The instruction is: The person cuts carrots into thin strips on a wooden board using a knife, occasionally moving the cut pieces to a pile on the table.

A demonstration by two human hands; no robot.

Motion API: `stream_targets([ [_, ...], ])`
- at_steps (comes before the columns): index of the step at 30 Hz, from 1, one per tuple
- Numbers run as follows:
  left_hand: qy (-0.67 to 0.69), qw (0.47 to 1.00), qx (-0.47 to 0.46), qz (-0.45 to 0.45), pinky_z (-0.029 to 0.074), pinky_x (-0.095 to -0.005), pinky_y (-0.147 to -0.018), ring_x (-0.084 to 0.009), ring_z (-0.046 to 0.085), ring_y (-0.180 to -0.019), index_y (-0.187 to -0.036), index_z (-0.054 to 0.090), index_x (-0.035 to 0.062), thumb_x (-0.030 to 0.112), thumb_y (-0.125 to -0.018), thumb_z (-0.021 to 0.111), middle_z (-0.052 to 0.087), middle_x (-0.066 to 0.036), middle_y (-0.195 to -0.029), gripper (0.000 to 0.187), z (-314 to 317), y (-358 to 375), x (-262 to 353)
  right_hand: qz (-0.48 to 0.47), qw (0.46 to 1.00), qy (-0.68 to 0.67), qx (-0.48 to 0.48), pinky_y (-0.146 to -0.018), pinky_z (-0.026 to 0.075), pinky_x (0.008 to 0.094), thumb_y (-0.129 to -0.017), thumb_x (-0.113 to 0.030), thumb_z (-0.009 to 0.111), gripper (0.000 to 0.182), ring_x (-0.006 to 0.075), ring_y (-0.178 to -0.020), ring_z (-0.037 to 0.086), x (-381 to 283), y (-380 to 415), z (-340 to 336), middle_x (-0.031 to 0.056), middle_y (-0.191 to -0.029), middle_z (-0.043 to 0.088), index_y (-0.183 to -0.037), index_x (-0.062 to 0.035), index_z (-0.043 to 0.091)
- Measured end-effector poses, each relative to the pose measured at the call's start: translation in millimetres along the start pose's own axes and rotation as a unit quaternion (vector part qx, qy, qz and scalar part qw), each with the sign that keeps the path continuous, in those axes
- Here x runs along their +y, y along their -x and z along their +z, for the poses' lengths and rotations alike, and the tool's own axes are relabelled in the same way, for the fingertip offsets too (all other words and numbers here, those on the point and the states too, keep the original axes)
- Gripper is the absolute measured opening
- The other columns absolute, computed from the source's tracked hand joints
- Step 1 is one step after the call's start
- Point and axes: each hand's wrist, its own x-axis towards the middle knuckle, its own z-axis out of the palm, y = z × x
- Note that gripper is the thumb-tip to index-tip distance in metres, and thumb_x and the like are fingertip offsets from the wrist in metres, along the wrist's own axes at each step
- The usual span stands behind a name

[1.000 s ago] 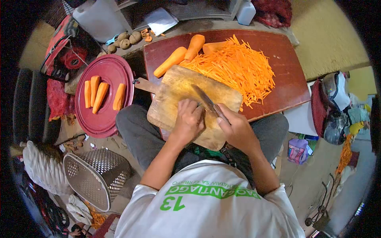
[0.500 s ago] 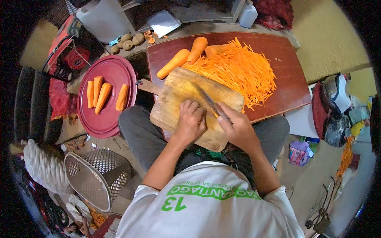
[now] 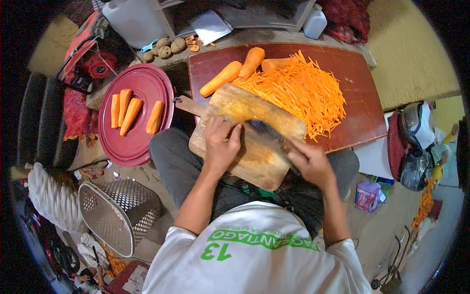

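Note:
A worn wooden cutting board (image 3: 279, 169) lies tilted across my lap, its handle pointing left. My left hand (image 3: 221, 142) rests on its left part, fingers curled down; whatever is under them, if anything, is hidden. In my right hand (image 3: 311, 161), at the board's right edge, is a knife (image 3: 267, 128) whose blade is smeared by motion over the board. Just beyond the board, a heap of carrot strips (image 3: 308, 93) covers part of a red-brown tabletop (image 3: 360, 108). Whole peeled carrots (image 3: 223, 78) lie at the heap's left and back.
To the left, several peeled carrots (image 3: 130, 116) lie on a round red lid (image 3: 139, 81). Potatoes (image 3: 164, 50) sit behind it. A plastic basket (image 3: 128, 208) lies on its side at lower left. A white jug (image 3: 314, 23) stands at the back, and helmets (image 3: 416, 142) are at right.
My left hand has shifted left and up on the board. My right hand has moved right with the knife, which is now blurred. The whole view has shifted slightly.

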Motion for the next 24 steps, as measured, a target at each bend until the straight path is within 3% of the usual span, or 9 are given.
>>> stream_targets([
  [3,-0.043,0.995,-0.039,0.084,0.045,-0.0479,-0.083,-0.037,0.059,-0.09,-0.09,0.073,0.0002,0.0,-0.083,0.081,0.061,-0.014,-0.089,0.011,3,2,0,0.004,0.998,0.02,0.055,-0.103,0.056,0.0361,-0.102,-0.012,0.072,0.047,0.0208,-0.118,0.075,7,-38,-24,0.0192,-0.128,0.08,-0.145,0.0042,0.066],
  [6,-0.089,0.988,-0.073,0.101,0.044,-0.047,-0.086,-0.0357,0.06,-0.094,-0.095,0.074,0.0019,0.002,-0.084,0.08,0.062,-0.014,-0.091,0.013,1,3,9,0.024,0.997,0.019,0.074,-0.104,0.058,0.0407,-0.1,-0.017,0.071,0.047,0.034,-0.123,0.076,-2,-63,-45,0.0248,-0.134,0.076,-0.143,0.002,0.068],
  [9,-0.062,0.992,-0.075,0.081,0.044,-0.0467,-0.087,-0.0354,0.061,-0.095,-0.098,0.075,0.0013,0.001,-0.085,0.079,0.065,-0.014,-0.093,0.014,1,0,8,-0.057,0.99,0.08,0.103,-0.097,0.062,0.0429,-0.1,-0.017,0.071,0.048,0.0362,-0.114,0.077,-5,-56,-48,0.0242,-0.13,0.077,-0.145,0.0006,0.067],
  [13,0.061,0.997,-0.049,0.028,0.046,-0.0462,-0.09,-0.0351,0.063,-0.097,-0.104,0.076,0.0009,0.001,-0.087,0.079,0.069,-0.014,-0.096,0.017,7,-19,17,-0.107,0.96,0.249,0.065,-0.097,0.06,0.0417,-0.098,-0.011,0.074,0.051,0.0359,-0.11,0.076,-17,-25,-37,0.0205,-0.124,0.077,-0.148,-0.0027,0.066],
  [15,0.031,0.994,-0.075,0.072,0.047,-0.0455,-0.092,-0.0349,0.065,-0.098,-0.108,0.077,0.0019,0.005,-0.086,0.083,0.07,-0.014,-0.097,0.023,3,-43,41,-0.109,0.947,0.3,0.043,-0.092,0.061,0.0451,-0.098,-0.011,0.073,0.05,0.0401,-0.105,0.075,-22,-15,-30,0.0204,-0.123,0.075,-0.148,-0.004,0.066],
  [16,0.03,0.991,-0.083,0.099,0.047,-0.0452,-0.093,-0.0347,0.065,-0.099,-0.109,0.077,0.0024,0.006,-0.085,0.084,0.07,-0.014,-0.097,0.025,5,-55,54,-0.142,0.935,0.324,0.041,-0.086,0.061,0.0462,-0.098,-0.011,0.069,0.049,0.036,-0.097,0.075,-27,-12,-29,0.0163,-0.121,0.073,-0.147,-0.0053,0.065],
  [21,-0.052,0.954,-0.196,0.221,0.041,-0.0482,-0.102,-0.0345,0.06,-0.119,-0.12,0.078,0.0061,0.019,-0.082,0.089,0.068,-0.014,-0.117,0.041,43,-90,63,-0.185,0.891,0.415,0.009,-0.083,0.06,0.0447,-0.096,-0.011,0.064,0.052,0.0332,-0.097,0.072,-41,4,-29,0.0129,-0.121,0.069,-0.147,-0.0074,0.064],
  [24,-0.132,0.945,-0.205,0.218,0.04,-0.0514,-0.104,-0.0353,0.058,-0.125,-0.124,0.077,0.0091,0.021,-0.083,0.088,0.067,-0.013,-0.125,0.044,72,-112,33,-0.19,0.886,0.423,0.01,-0.085,0.059,0.0441,-0.095,-0.011,0.063,0.053,0.0332,-0.1,0.07,-48,8,-35,0.0134,-0.124,0.067,-0.149,-0.0082,0.062],
])
